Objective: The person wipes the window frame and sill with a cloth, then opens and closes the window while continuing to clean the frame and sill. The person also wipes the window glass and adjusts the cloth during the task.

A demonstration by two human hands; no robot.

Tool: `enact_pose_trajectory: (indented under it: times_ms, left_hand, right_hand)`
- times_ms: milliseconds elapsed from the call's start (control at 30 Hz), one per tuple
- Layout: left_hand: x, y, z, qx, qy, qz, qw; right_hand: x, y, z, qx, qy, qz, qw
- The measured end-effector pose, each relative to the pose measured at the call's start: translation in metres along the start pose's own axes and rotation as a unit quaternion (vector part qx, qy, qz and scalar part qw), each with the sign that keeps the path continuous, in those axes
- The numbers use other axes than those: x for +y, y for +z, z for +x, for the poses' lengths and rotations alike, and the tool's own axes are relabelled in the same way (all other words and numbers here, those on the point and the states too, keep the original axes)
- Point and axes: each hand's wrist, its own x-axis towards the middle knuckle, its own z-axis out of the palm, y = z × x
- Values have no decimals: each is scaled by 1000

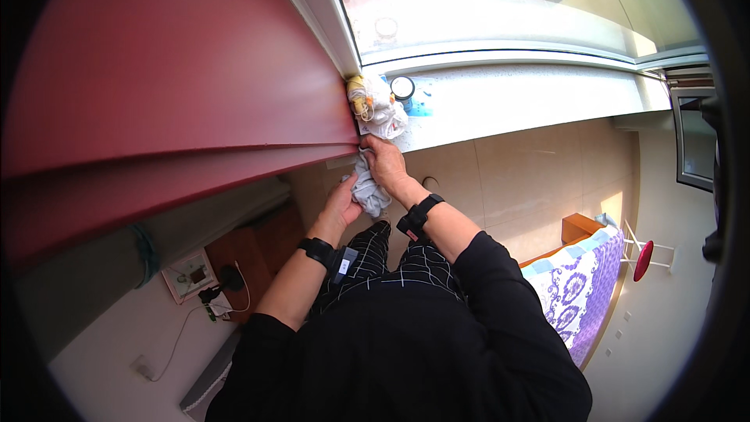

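A crumpled light grey cloth (367, 187) hangs between my two hands, just in front of the window sill's left end. My right hand (385, 163) grips its upper part, close to the lower corner of a dark red cabinet panel (193, 58). Lower down, my left hand (341, 202) holds the cloth's left side, its thumb and fingers partly around the fabric. Just beyond my right hand, a white plastic bag (387, 120) and a yellow bundle wound with string (358, 94) rest on the sill. Beside them stands a jar with a white-topped lid (402, 88).
The pale window sill (527, 97) runs right beneath the glass window (515, 12). Behind me on the right is a bed with a purple patterned cover (577, 299), near a red-seated stool (643, 261). A wooden nightstand (234, 252) with a cable is at the left.
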Motion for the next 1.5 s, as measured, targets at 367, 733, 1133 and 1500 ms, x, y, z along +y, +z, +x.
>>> enact_pose_trajectory:
  times_ms: [367,733,1133,1500]
  left_hand:
    - [-1,-6,5,-8,-1,4,1000]
    - [-3,6,7,-3,0,20,1000]
    - [0,7,4,24,7,40,999]
    - [-5,0,0,37,9,56,998]
  right_hand:
    - [0,1,-15,-60,82,-11,995]
    - [-17,-24,8,-155,18,-245,957]
    - [-13,-19,-2,-115,-1,-222,968]
    - [-3,-18,-25,-61,-33,-190,979]
